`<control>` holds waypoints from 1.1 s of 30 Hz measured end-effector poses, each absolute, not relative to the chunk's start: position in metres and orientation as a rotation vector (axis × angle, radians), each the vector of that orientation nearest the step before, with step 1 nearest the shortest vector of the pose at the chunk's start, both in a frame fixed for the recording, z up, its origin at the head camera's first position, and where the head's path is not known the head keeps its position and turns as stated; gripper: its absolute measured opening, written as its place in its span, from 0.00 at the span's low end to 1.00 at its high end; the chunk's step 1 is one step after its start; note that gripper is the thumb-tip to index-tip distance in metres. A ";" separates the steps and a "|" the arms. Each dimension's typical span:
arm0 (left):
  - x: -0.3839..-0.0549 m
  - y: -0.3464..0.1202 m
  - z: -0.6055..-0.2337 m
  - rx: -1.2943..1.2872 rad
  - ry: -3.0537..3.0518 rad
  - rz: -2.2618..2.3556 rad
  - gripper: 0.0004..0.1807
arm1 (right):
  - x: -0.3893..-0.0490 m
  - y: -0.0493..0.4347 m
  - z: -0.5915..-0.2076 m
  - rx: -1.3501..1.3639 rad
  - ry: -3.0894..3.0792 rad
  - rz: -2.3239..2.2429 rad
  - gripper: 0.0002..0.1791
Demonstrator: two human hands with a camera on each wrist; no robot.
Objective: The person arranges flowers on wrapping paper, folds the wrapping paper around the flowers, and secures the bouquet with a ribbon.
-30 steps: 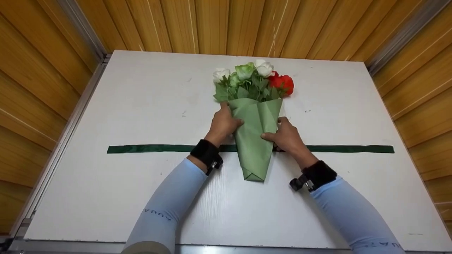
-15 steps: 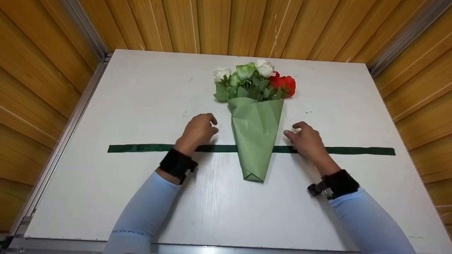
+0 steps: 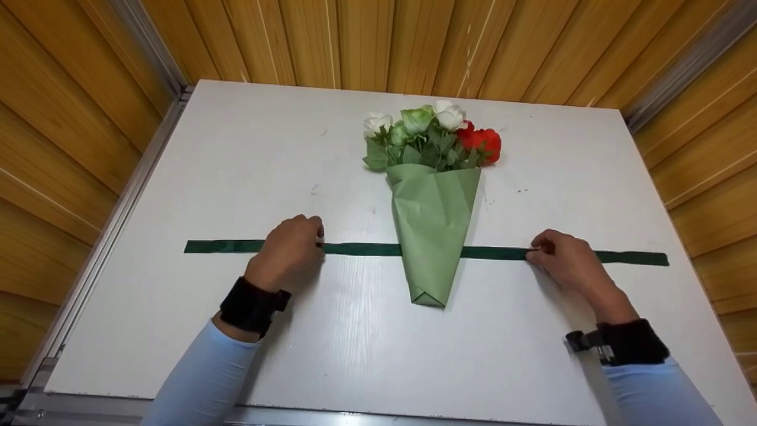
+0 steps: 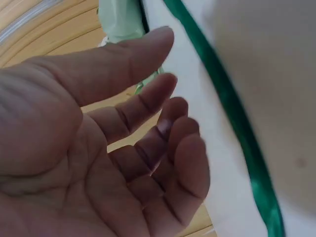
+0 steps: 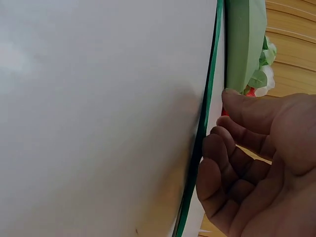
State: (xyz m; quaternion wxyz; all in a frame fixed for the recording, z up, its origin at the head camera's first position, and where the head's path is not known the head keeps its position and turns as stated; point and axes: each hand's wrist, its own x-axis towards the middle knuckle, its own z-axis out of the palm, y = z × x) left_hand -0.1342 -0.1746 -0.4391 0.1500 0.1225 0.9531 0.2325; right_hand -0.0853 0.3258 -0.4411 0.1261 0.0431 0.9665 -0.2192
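Note:
A bouquet with white, green and red flowers (image 3: pixel 417 121) lies on the table in green wrapping paper (image 3: pixel 434 219). Beneath the paper a dark green ribbon (image 3: pixel 366 249) runs straight across from left to right. Over its left part is my left hand (image 3: pixel 290 251); the left wrist view shows loosely bent fingers (image 4: pixel 190 163), a gap below the thumb, and the ribbon (image 4: pixel 224 94) apart from them. At the ribbon's right part is my right hand (image 3: pixel 568 260), fingers bent and thumb apart from the index finger. Whether its fingertips touch the ribbon (image 5: pixel 200 128) is unsure.
The white table (image 3: pixel 355 355) has a metal frame along its left and front edges. Wood-look panels (image 3: pixel 361 41) rise behind it and on both sides. Each wrist wears a black strap (image 3: pixel 251 307).
Both hands have let go of the wrapped bouquet and moved outward, left and right, to the ribbon. The bouquet stays in place on the table.

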 end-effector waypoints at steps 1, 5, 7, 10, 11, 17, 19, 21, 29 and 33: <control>-0.133 -0.173 -0.441 0.368 2.763 0.652 0.11 | -0.083 0.327 -0.441 0.128 2.813 -0.627 0.18; -0.130 -0.169 -0.450 0.419 2.849 0.612 0.08 | -0.081 0.333 -0.443 0.145 2.806 -0.616 0.18; -0.129 -0.168 -0.454 0.444 2.892 0.611 0.07 | -0.081 0.336 -0.445 0.148 2.805 -0.627 0.16; -0.129 -0.167 -0.457 0.433 2.946 0.665 0.10 | -0.082 0.337 -0.448 0.128 2.818 -0.650 0.11; -0.129 -0.166 -0.457 0.408 2.957 0.703 0.12 | -0.081 0.337 -0.448 0.111 2.830 -0.657 0.10; -0.126 -0.157 -0.454 0.154 2.916 1.036 0.12 | -0.080 0.334 -0.439 0.065 2.908 -0.690 0.10; -0.126 -0.152 -0.452 0.084 2.837 1.214 0.12 | -0.080 0.331 -0.434 0.093 2.914 -0.701 0.12; -0.127 -0.147 -0.451 0.023 2.707 1.452 0.12 | -0.081 0.326 -0.430 0.128 2.892 -0.739 0.15; -0.133 -0.124 -0.451 -0.143 2.052 2.309 0.13 | -0.086 0.302 -0.438 0.349 2.750 -1.417 0.16; -0.139 -0.118 -0.451 -0.297 1.930 2.468 0.15 | -0.090 0.294 -0.444 0.528 2.569 -1.947 0.14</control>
